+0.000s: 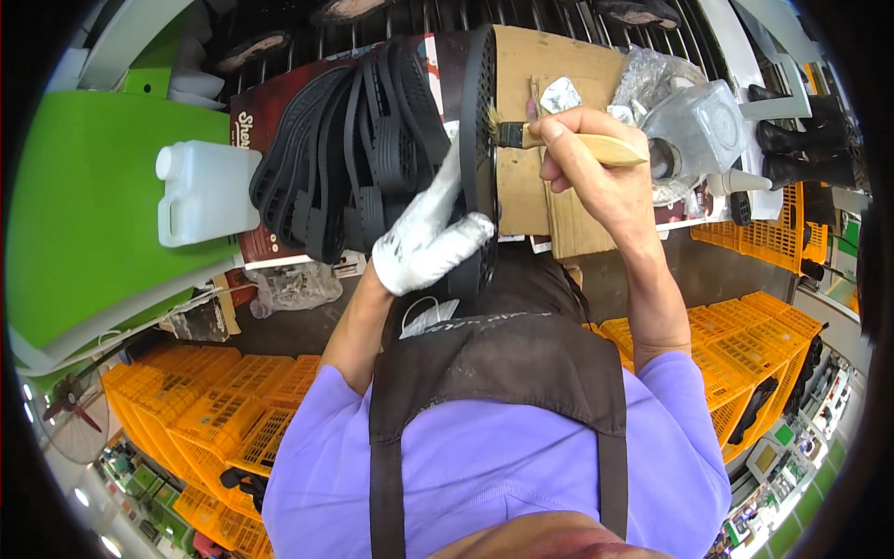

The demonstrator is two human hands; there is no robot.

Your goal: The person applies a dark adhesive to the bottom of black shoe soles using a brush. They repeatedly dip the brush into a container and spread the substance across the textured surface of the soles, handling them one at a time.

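My left hand [424,244], in a smudged white glove, holds a black shoe sole [478,112] up on its edge, thumb on the near side and fingers partly hidden behind it. In my bare right hand [596,172] is a paintbrush [615,149] with a pale wooden handle, pinched near its dark ferrule. Its bristles point left and meet the face of the sole, or come very close to it. Several more black soles [326,149] lean together in a row just left of my gloved hand.
Left of the soles stands a white plastic jug [209,191] beside a green surface [93,214]. Cardboard [559,47] lies under the brush. At the right are a clear plastic container [712,116] and crumpled plastic wrap [652,74]. Orange crates [205,401] stack behind me on both sides.
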